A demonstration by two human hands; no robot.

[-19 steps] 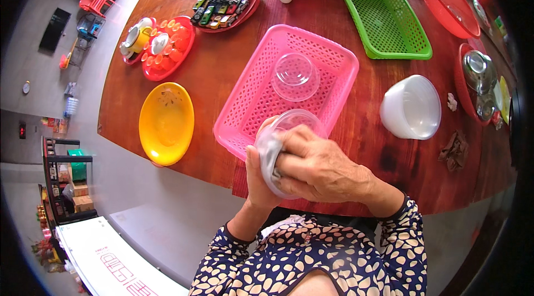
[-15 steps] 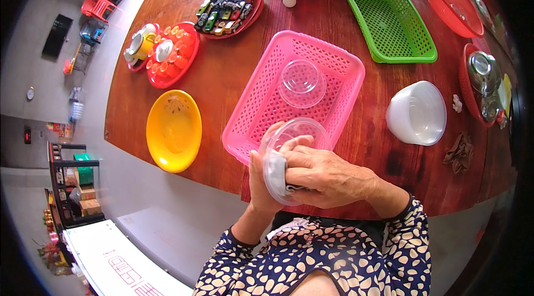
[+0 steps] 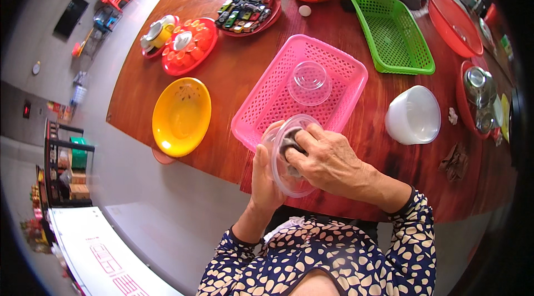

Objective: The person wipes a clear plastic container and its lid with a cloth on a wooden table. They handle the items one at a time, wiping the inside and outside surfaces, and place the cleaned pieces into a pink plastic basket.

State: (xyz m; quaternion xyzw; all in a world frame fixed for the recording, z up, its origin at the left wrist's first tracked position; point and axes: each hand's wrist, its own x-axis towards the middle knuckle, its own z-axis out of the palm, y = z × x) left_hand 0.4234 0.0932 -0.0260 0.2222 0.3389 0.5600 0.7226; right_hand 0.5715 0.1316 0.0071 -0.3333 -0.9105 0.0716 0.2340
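My left hand (image 3: 266,185) grips a clear plastic bowl (image 3: 295,189) from its left side, fingers behind it and thumb near the rim. The bowl is tilted, its mouth toward my right hand (image 3: 336,165), whose bent fingers reach inside and press a dark grey cloth (image 3: 290,143) to the inner wall. Part of the cloth is hidden by those fingers. Just beyond is a pink perforated basket (image 3: 245,123), in which another clear bowl (image 3: 310,85) rests upside down. Nested translucent white bowls (image 3: 409,118) lie on their side to the right.
On the wooden table (image 3: 133,95) stand a yellow oval dish (image 3: 181,118), a red plate of cups (image 3: 186,65) and a plate of toy cars (image 3: 245,15). A green basket (image 3: 397,34), a red basket (image 3: 453,20) and crumpled brown paper (image 3: 454,162) are at right.
My right hand has shifted its fingers and the cloth upward inside the bowl. The bowl has turned a little in my left hand. The whole view has swung slightly.
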